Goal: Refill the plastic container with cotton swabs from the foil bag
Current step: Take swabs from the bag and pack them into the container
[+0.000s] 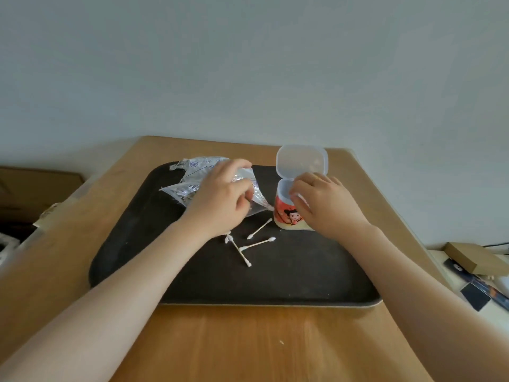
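Observation:
A crinkled silver foil bag (192,177) lies on the far left of a black tray (275,279). My left hand (223,199) lies on the bag with curled fingers gripping its foil. The plastic container (286,213), with an orange cartoon label, stands upright at the tray's far right, and its clear hinged lid (301,161) is flipped up open. My right hand (322,202) holds the container's side, fingers curled at its rim. Several cotton swabs (259,244) lie loose on the tray between my hands. What the container holds is hidden.
The tray sits on a wooden table (248,340) against a pale wall. A cardboard box (473,257) and dark flat items (476,296) lie on a surface off the table's right edge. Clutter shows past the left edge.

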Demonstrator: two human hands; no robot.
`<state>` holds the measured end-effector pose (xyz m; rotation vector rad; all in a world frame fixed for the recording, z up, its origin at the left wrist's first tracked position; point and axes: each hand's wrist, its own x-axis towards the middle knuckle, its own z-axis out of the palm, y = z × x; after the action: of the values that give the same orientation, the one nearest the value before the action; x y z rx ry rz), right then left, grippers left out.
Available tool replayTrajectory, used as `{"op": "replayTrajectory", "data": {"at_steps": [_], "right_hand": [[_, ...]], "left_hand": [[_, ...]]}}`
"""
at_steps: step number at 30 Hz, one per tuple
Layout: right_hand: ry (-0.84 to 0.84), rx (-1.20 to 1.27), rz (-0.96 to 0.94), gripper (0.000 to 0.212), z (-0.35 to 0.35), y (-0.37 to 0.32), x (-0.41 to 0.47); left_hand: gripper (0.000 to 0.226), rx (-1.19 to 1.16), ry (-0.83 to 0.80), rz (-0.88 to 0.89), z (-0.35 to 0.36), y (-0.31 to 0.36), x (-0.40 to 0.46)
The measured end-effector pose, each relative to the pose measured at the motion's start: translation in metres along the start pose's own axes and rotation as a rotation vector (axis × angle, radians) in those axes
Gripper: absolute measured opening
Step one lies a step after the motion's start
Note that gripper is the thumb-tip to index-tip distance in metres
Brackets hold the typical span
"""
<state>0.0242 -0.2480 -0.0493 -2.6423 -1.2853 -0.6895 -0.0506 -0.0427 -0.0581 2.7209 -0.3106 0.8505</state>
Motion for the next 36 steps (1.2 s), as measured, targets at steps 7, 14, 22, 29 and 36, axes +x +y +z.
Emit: {"op": "replayTrajectory", "data": {"at_steps": [7,14,22,29,36], "right_hand": [[-0.383,0.109,-0.242,0.035,0.019,-0.074,0.012],[-0.350,0.184,0.004,0.032,0.045,-0.106,0.045],[-0.487,0.040,0.151,0.036,0.055,-0.117,0.074],[-0.517,-0.077,0.073,0.032,0.058,-0.125,0.081],[-0.440,-0.100,-0.003,0.027,0.033,-0.102,0.066]], "left_hand": [[0.026,0.245,-0.132,-0.158,-0.033,-0.053,-0.030],[0.048,0.162,-0.152,-0.123,-0.035,-0.058,-0.024],[0.063,0.150,-0.180,-0.165,-0.032,-0.058,-0.019],[0.067,0.157,-0.158,-0.135,-0.024,-0.061,-0.024],[0.077,0.353,-0.165,-0.137,-0.012,-0.060,-0.021]]}}
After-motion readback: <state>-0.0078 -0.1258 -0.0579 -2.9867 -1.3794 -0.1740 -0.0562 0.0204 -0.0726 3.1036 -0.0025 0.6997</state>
